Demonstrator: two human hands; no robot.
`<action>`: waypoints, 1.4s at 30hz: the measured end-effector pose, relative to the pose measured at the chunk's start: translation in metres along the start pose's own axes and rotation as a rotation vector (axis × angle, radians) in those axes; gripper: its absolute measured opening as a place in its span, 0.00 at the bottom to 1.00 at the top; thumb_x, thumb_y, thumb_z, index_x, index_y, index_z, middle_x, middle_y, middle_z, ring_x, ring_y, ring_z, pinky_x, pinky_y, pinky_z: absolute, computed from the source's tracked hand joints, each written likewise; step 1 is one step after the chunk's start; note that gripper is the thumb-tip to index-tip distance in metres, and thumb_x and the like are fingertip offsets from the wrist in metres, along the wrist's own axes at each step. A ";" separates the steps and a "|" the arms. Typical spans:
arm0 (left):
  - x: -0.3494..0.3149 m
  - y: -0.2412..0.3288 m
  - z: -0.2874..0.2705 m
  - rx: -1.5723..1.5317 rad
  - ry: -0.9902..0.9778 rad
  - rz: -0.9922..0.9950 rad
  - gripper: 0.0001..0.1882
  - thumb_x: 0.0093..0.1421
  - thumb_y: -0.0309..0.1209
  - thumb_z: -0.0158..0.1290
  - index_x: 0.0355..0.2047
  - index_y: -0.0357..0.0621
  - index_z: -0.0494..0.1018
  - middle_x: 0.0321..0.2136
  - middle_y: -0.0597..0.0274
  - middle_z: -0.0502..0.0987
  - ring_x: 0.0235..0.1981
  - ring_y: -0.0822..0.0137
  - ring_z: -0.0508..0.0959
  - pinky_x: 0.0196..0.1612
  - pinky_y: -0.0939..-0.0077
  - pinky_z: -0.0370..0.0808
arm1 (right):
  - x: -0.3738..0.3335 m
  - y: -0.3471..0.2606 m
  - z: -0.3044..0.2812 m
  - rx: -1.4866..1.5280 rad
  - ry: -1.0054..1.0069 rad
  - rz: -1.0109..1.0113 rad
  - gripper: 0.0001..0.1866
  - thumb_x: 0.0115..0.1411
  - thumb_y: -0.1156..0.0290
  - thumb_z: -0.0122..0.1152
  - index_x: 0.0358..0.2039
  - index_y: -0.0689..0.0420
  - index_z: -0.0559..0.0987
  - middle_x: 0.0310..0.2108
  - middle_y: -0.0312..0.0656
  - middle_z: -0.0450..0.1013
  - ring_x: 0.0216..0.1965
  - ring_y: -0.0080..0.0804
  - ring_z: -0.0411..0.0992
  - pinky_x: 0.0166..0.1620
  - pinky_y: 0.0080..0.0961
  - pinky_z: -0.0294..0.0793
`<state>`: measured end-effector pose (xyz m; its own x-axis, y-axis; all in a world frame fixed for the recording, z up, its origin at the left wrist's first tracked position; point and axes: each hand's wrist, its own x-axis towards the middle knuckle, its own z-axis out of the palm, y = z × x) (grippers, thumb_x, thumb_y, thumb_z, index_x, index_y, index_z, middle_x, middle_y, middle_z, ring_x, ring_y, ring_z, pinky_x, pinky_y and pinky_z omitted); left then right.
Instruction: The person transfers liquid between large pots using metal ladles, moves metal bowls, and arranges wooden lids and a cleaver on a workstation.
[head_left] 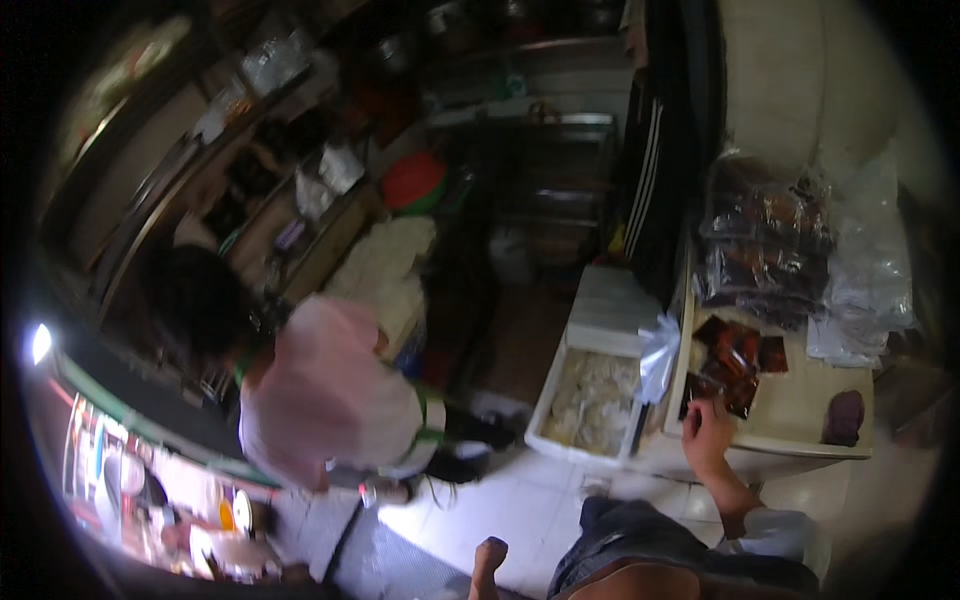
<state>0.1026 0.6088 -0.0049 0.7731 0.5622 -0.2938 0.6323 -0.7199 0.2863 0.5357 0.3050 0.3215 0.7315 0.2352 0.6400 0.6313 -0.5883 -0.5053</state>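
Lying w/ long axes mixed: red pkts point(738, 352)

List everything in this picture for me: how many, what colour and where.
Sachets: several, dark red, on the counter.
Counter: 1, cream, right.
Wrapped packs: several, dark brown, counter's far end.
Clear bags: uncounted, whitish, beside the packs.
Bundle: 1, purple, counter's near right corner.
Box: 1, white, left of the counter.
Thin bag: 1, pale blue, box's right edge.
Basin: 1, red, upper middle.
Rack: 1, metallic, upper middle.
Co-worker: 1, pink top, left of centre.
Striped cloth: 1, black and white, upper right.
Much else: too dim.
Right hand: 1, bare, at the sachets.
Left hand: 1, bare, bottom middle.
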 end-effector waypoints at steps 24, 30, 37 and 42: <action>0.550 0.209 -0.031 0.268 -0.830 1.089 0.08 0.49 0.31 0.47 0.18 0.43 0.71 0.14 0.60 0.67 0.16 0.63 0.68 0.24 0.67 0.69 | -0.041 -0.029 0.091 -0.488 0.518 0.670 0.06 0.57 0.77 0.46 0.33 0.66 0.70 0.28 0.37 0.66 0.29 0.25 0.63 0.33 0.19 0.62; 0.597 0.257 -0.035 0.263 -1.021 1.307 0.08 0.47 0.33 0.48 0.19 0.42 0.72 0.16 0.58 0.70 0.17 0.63 0.70 0.24 0.66 0.69 | -0.027 -0.027 0.088 -0.587 0.483 0.811 0.06 0.57 0.79 0.45 0.34 0.66 0.69 0.30 0.40 0.66 0.31 0.27 0.63 0.35 0.21 0.63; 0.693 0.286 -0.090 0.366 -1.083 1.101 0.11 0.50 0.36 0.48 0.24 0.42 0.72 0.17 0.57 0.72 0.21 0.67 0.72 0.23 0.67 0.70 | -0.024 -0.025 0.109 -0.558 0.575 0.873 0.09 0.56 0.81 0.44 0.36 0.64 0.72 0.34 0.45 0.69 0.36 0.33 0.66 0.42 0.26 0.66; 0.834 0.391 -0.265 -0.110 -0.597 1.464 0.11 0.52 0.35 0.50 0.31 0.40 0.72 0.28 0.54 0.75 0.30 0.60 0.75 0.32 0.64 0.71 | 0.042 -0.039 0.108 -0.673 0.591 0.646 0.11 0.51 0.71 0.53 0.34 0.61 0.76 0.28 0.47 0.74 0.29 0.39 0.72 0.36 0.27 0.70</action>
<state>1.0078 0.9045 0.1034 0.5778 -0.8161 -0.0098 -0.5899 -0.4259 0.6860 0.5699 0.4212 0.3052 0.5212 -0.5694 0.6357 -0.2258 -0.8104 -0.5406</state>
